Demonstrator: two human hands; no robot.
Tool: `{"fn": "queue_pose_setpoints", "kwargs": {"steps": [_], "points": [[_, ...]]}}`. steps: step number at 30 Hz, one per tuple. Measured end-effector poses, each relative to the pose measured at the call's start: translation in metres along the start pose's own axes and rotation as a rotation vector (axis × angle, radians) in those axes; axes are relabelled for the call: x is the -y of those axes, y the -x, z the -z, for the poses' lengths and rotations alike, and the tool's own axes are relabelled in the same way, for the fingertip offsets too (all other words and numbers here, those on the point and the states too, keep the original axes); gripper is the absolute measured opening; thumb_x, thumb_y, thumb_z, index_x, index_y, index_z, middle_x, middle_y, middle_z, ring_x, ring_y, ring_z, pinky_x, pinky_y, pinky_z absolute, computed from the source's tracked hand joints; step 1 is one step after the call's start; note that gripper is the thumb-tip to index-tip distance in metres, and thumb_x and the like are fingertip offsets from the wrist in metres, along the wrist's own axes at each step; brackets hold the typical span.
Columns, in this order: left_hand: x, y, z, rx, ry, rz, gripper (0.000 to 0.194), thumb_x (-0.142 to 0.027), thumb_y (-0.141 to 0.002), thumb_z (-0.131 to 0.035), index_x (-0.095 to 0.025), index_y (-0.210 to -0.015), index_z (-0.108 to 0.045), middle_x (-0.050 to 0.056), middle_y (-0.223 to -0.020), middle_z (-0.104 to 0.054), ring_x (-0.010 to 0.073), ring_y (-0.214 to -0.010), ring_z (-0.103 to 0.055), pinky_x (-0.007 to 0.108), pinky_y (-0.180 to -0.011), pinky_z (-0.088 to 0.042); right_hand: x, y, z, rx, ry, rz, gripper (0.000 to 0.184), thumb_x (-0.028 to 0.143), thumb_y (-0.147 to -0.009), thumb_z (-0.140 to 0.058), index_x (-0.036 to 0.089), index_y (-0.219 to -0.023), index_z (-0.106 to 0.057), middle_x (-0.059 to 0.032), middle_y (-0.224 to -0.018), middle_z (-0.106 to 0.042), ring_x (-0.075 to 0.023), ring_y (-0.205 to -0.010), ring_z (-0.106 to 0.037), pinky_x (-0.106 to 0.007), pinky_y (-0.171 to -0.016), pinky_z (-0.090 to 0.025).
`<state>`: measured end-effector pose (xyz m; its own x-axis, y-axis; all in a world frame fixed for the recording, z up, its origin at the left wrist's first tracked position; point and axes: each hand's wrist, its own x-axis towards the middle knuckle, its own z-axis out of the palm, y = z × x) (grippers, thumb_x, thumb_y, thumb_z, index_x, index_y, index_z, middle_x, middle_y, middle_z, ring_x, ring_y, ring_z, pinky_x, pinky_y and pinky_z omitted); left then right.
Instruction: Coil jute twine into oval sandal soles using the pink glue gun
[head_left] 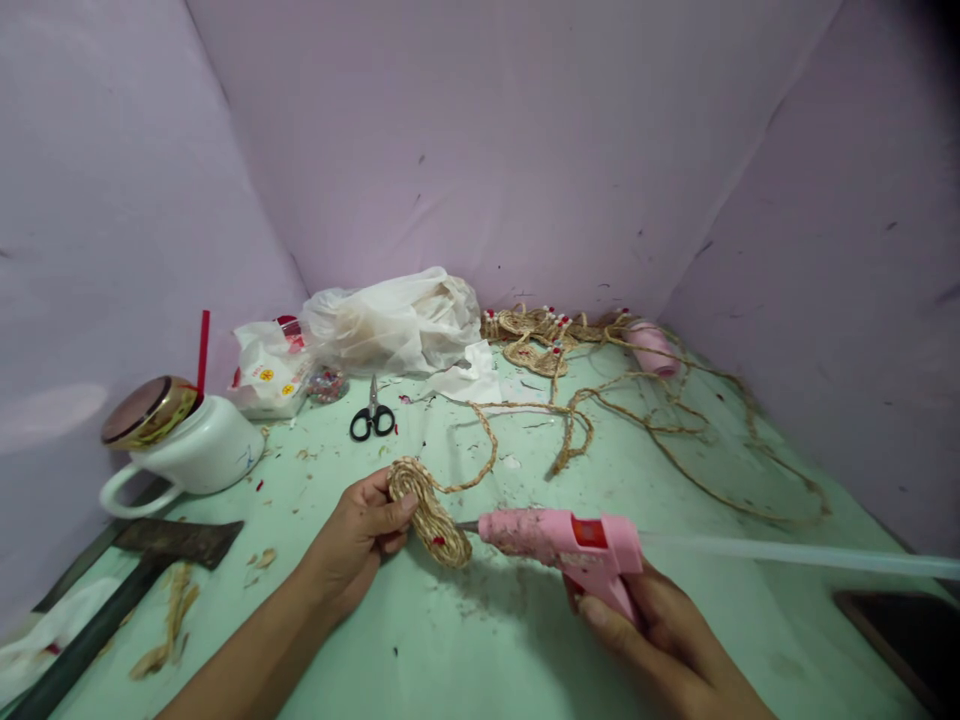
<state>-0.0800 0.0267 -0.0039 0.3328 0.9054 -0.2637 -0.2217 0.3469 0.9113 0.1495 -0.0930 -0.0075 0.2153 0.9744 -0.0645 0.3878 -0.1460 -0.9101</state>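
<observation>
My left hand [367,530] pinches the upper left end of an oval coil of braided straw cord [431,515], thumb on top. A small red spot shows near the coil's lower end. From the top of the coil, the loose braided cord [491,450] runs off to the back and right. My right hand [645,620] grips the handle of a pink glue gun [559,540], smeared with residue. Its metal nozzle points left and is at the coil's right edge; whether it touches I cannot tell. A long clear glue stick [795,555] sticks out of the gun's rear.
Black-handled scissors [373,415] lie behind my left hand. At left are a white mug [202,450] with a lidded jar on it and a hammer-like tool [150,560]. A plastic bag [397,320], finished-looking coils [536,350], a pink spool [651,348] and a phone-like dark slab [900,640] lie around.
</observation>
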Motion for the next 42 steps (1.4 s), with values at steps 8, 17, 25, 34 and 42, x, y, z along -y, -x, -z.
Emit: {"fn": "queue_pose_setpoints", "kwargs": {"steps": [8,17,25,34,42], "points": [[0.0,-0.002,0.007,-0.018,0.01,-0.001,0.033,-0.032,-0.056,-0.083,-0.013,-0.072,-0.061,-0.004,-0.057,-0.048,0.0045,-0.049,-0.03,0.016,-0.04,-0.021,-0.009,-0.003,0.009,0.081,0.072,-0.022,0.039,0.052,-0.079,-0.054,0.02,-0.096,-0.069,-0.0063,-0.083,-0.068,-0.0246,-0.075,-0.061,-0.031,-0.066,-0.052],[-0.003,-0.006,0.005,-0.045,0.039,0.006,0.035,-0.031,-0.053,-0.085,-0.013,-0.07,-0.061,-0.005,-0.055,-0.047,0.0041,-0.048,-0.031,0.015,-0.039,-0.024,-0.008,0.001,0.005,0.04,0.072,0.001,0.038,0.054,-0.08,-0.051,0.02,-0.082,-0.068,-0.0042,-0.073,-0.062,-0.0228,-0.07,-0.059,-0.031,-0.063,-0.05],[-0.004,-0.004,0.006,-0.068,0.073,0.008,0.033,-0.027,-0.051,-0.086,-0.012,-0.068,-0.061,-0.004,-0.055,-0.048,0.0032,-0.047,-0.032,0.014,-0.038,-0.025,-0.019,-0.001,0.012,0.128,0.08,0.014,0.044,0.054,-0.08,-0.053,0.022,-0.106,-0.069,-0.0087,-0.095,-0.069,-0.0272,-0.086,-0.063,-0.036,-0.073,-0.053],[-0.006,-0.006,0.004,-0.104,0.115,0.006,0.031,-0.023,-0.049,-0.085,-0.012,-0.063,-0.06,-0.005,-0.051,-0.046,0.0038,-0.045,-0.033,0.013,-0.035,-0.026,-0.01,-0.001,0.009,0.129,-0.006,-0.036,0.041,0.055,-0.079,-0.054,0.02,-0.096,-0.069,-0.0068,-0.085,-0.067,-0.0251,-0.08,-0.061,-0.033,-0.07,-0.05],[-0.009,-0.005,0.005,-0.173,0.176,-0.003,0.026,-0.02,-0.053,-0.08,-0.013,-0.066,-0.058,-0.004,-0.054,-0.05,0.0039,-0.044,-0.037,0.014,-0.037,-0.03,0.001,-0.025,0.017,0.264,-0.141,-0.066,0.034,0.052,-0.076,-0.056,0.02,-0.068,-0.052,0.0063,-0.054,-0.04,-0.0099,-0.046,-0.04,-0.021,-0.042,-0.032]]}}
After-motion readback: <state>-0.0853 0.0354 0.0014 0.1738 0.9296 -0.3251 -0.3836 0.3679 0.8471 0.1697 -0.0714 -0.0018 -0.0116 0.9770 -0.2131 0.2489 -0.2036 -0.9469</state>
